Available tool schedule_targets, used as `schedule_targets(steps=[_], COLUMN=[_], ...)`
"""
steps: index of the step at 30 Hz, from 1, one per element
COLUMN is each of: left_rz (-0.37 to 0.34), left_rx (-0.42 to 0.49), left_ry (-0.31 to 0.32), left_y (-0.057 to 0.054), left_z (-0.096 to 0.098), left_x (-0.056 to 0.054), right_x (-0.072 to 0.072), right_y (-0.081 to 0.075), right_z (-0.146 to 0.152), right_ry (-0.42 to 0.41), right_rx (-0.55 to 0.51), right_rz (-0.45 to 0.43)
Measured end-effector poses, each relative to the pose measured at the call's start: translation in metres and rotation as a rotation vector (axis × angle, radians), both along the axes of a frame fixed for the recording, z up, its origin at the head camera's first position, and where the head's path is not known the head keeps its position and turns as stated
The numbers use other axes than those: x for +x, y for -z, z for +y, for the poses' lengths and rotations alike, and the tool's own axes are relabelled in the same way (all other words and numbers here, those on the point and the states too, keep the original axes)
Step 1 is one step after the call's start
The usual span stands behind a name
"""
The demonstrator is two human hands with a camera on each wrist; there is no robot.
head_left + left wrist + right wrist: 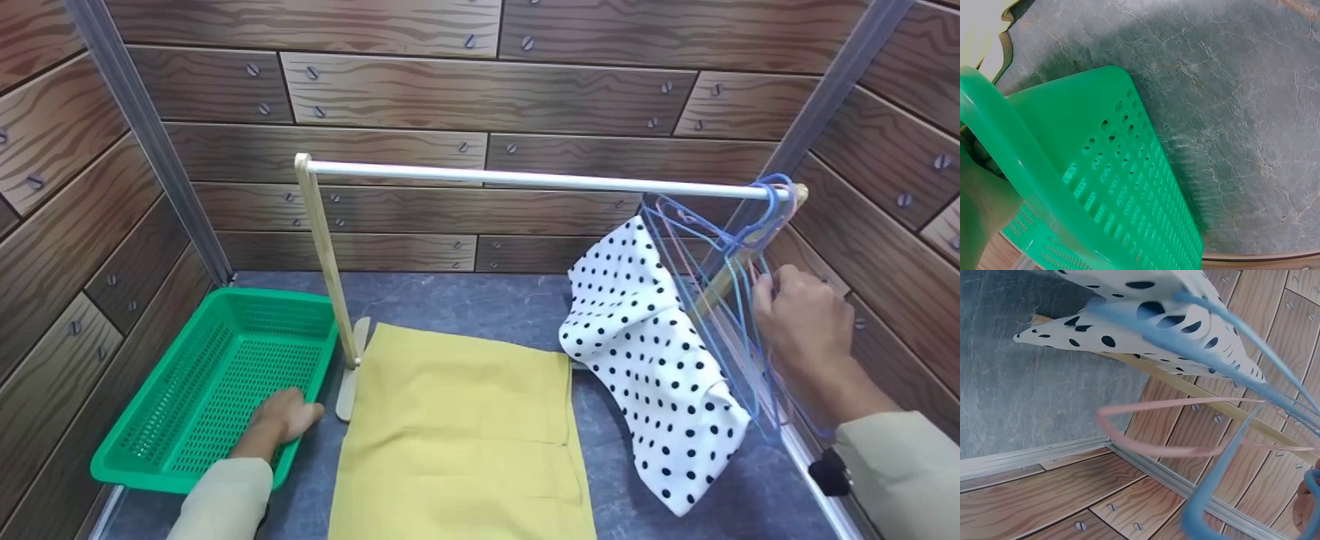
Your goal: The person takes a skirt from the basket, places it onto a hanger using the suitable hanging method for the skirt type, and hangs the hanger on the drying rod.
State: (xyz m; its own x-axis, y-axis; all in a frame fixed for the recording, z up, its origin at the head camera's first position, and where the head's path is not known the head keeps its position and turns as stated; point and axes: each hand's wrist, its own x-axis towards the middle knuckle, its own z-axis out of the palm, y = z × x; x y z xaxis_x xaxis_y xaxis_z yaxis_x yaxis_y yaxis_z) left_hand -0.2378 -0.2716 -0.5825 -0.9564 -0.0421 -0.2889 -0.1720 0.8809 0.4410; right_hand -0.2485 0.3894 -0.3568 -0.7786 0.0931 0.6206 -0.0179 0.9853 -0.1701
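Note:
My left hand (283,415) grips the right rim of a green perforated plastic basket (214,360); the rim and slotted wall fill much of the left wrist view. At the right end of a white rod (525,179), my right hand (808,322) holds a blue clothes hanger (742,322) by its side. Fingers (1302,503) show at the edge of the right wrist view. A pink hanger (1157,451) hangs in the same bunch. A white cloth with black dots (660,367) hangs beside the hangers, creased and slanting down.
The rod rests on wooden posts (326,259) with a flat foot (349,390) at the left. A yellow cloth (461,442) lies spread on the grey marbled table (457,296). Wood-patterned walls (397,90) and metal corner strips (150,142) enclose the space.

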Motion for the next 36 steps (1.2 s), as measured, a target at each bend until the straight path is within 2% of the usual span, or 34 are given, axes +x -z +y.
schedule_targets(steps=[4,9,18,21,23,25,27,30,33,36], left_rz=[-0.009,-0.013,0.004,0.006,0.008,0.008,0.007,-0.001,0.009,0.060], left_rx=[0.001,0.003,0.011,0.003,-0.010,-0.026,-0.042,-0.087,-0.167,-0.257], left_ry=[-0.004,0.004,0.012,0.020,0.026,0.031,0.040,0.062,0.083,0.103], left_y=[0.000,0.000,-0.001,-0.002,-0.003,-0.003,-0.003,-0.005,-0.007,-0.008], left_z=[0.000,-0.001,0.000,0.001,0.002,0.002,0.003,0.003,0.004,0.005], left_x=[0.001,0.001,0.000,-0.001,-0.001,-0.001,-0.001,0.000,-0.001,-0.002], right_x=[0.004,0.006,0.009,0.012,0.013,0.013,0.012,0.012,0.016,0.025], right_y=[-0.002,-0.004,-0.020,-0.025,-0.027,-0.026,-0.024,-0.020,-0.021,-0.025], right_z=[-0.001,-0.001,0.006,0.010,0.014,0.019,0.023,0.027,0.029,0.033], right_ry=[-0.007,-0.025,-0.024,-0.022,-0.043,-0.088,-0.135,-0.186,-0.207,-0.226], right_rx=[0.012,0.016,0.016,0.061,0.131,0.233,0.327,0.405,0.412,0.409], right_rz=[-0.007,0.026,0.061,0.032,0.040,0.103,0.206,0.350,0.387,0.367])
